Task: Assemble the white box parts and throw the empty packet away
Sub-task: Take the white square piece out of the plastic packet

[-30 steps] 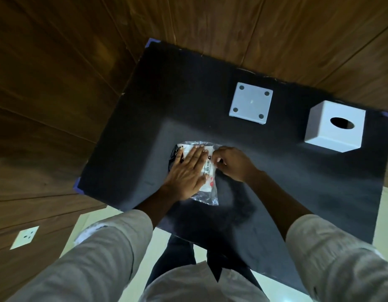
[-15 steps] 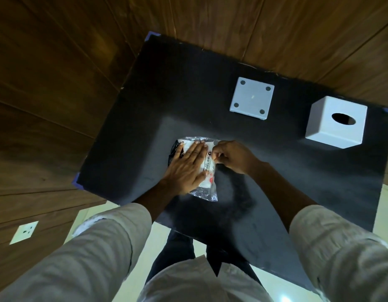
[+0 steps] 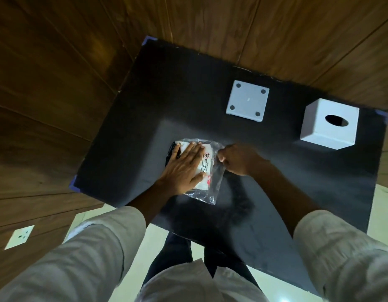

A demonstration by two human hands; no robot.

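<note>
Head view: at frame centre the packet is pinned flat under the open left hand, as a second ago, while its right edge is now pinched and drawn outward by the right hand; opening seems begun. Clear mat lies beyond, with base and box upper right, well apart.

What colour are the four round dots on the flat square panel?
Dark grey, one near each corner of the flat white square panel; clearest in the head view.
</note>
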